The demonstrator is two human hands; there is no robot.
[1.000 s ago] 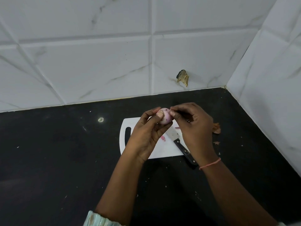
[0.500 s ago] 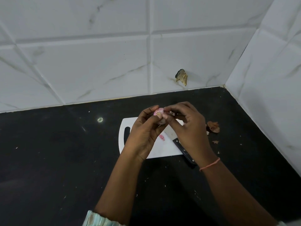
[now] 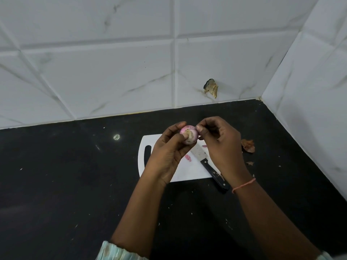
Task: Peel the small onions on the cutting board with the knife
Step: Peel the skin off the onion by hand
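A small pink onion (image 3: 189,136) is held above the white cutting board (image 3: 187,171) between the thumb and fingers of my left hand (image 3: 167,154). Its pale cut end faces me. My right hand (image 3: 219,145) has its thumb and forefinger pinched at the onion's right side, on the skin. The knife (image 3: 208,164) lies on the board, blade toward the back, black handle sticking over the front right edge; nobody holds it. Small pink peel bits (image 3: 187,158) lie on the board.
The board sits on a black counter (image 3: 75,184) in a corner of white tiled walls. Brown dry onion skins (image 3: 248,146) lie on the counter right of the board. A chipped spot (image 3: 211,88) marks the back wall.
The right hand's pinching fingers have shifted from over the onion's top to its right side, so the onion's cut end shows more. Both hands stay above the board.
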